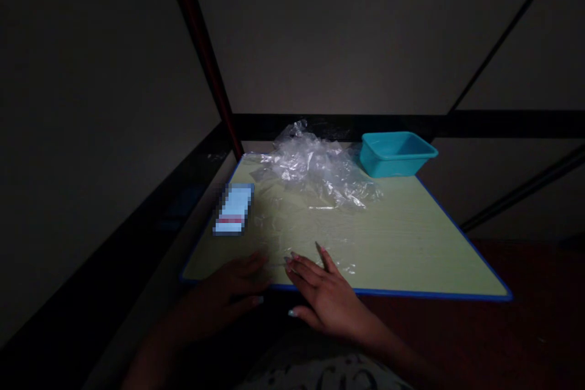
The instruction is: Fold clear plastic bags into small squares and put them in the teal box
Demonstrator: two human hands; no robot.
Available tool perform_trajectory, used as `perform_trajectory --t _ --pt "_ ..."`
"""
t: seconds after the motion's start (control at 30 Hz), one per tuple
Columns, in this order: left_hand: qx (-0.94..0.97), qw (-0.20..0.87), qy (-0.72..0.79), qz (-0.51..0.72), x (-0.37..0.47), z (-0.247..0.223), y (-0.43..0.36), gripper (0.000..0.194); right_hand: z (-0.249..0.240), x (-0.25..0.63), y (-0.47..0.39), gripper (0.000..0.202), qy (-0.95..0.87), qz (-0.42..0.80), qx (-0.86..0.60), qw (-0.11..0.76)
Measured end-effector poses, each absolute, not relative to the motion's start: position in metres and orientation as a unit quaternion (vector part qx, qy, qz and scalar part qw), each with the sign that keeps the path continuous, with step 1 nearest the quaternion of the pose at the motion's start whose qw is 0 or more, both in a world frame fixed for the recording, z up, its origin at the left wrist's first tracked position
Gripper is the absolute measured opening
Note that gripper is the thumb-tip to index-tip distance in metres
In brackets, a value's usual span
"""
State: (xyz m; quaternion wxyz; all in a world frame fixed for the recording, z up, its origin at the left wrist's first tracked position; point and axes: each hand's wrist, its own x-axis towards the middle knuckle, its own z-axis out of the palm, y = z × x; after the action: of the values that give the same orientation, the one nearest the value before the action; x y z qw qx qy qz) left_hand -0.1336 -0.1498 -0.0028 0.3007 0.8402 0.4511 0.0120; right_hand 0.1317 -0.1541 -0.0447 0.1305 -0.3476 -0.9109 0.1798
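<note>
A crumpled heap of clear plastic [315,161] lies on the far part of a pale yellow table [402,244] with a blue edge. A flat, transparent plastic sheet or bag [315,225] stretches from it toward the near edge. My right hand [324,292] rests at that edge, fingers apart over the sheet's near end, holding nothing. In shadow to its left is my left hand [237,286], its fingers apart and holding nothing that shows.
A turquoise plastic basin [395,158] stands at the table's far right corner. A pixelated, bright phone-like object [234,210] lies by the left edge. Dark-banded walls [338,42] rise behind and to the left.
</note>
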Motion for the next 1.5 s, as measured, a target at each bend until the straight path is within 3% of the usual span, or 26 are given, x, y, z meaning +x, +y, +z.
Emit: perform_trajectory --t 0.47,0.7,1.07,1.27,1.37,1.5 --pt "0.852 0.183 0.466 0.154 -0.132 -0.018 -0.139 0.042 -0.034 0.143 -0.155 0.060 -0.891 0.229 -0.348 0.183" --pt "0.865 0.139 0.443 0.190 -0.129 -0.022 -0.129 0.039 -0.036 0.172 -0.155 0.049 -0.869 0.137 -0.409 0.243" --pt "0.871 0.160 0.382 0.262 -0.095 -0.014 -0.097 0.033 -0.047 0.191 -0.153 0.042 -0.866 0.079 -0.433 0.237" --pt "0.893 0.178 0.344 0.231 -0.080 -0.030 -0.077 0.030 -0.045 0.186 -0.152 0.040 -0.872 0.062 -0.433 0.221" --pt "0.900 0.185 0.343 0.195 -0.079 -0.036 -0.075 0.035 -0.045 0.186 -0.152 0.040 -0.871 0.054 -0.434 0.223" --pt "0.890 0.174 0.388 0.166 -0.080 -0.034 -0.080 0.056 -0.047 0.187 -0.153 0.043 -0.868 0.055 -0.440 0.224"
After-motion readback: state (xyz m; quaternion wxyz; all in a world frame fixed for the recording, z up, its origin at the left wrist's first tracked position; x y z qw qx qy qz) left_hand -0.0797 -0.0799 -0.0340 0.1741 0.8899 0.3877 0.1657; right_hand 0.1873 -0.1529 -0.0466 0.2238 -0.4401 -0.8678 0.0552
